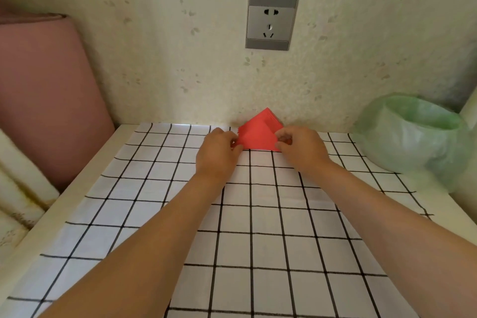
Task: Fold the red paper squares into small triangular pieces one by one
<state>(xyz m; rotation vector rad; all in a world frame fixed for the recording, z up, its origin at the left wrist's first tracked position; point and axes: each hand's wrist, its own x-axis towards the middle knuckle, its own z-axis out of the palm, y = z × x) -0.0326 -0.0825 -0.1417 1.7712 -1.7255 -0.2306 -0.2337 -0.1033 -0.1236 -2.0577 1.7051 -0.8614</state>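
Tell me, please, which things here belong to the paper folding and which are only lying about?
For the job:
- red paper, at the wall end of the table
- left hand and right hand, each pinching one side of it

Lying about:
- checked cloth, under the work
- green bag, on the right
- pink cushion, on the left
- wall socket

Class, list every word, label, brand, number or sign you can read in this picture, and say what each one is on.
No text can be read anywhere.
Socket: plain grey plate, only slots, no lettering shows.
Red paper: blank.
Cloth: black grid lines only.
Green bag: no print shows.
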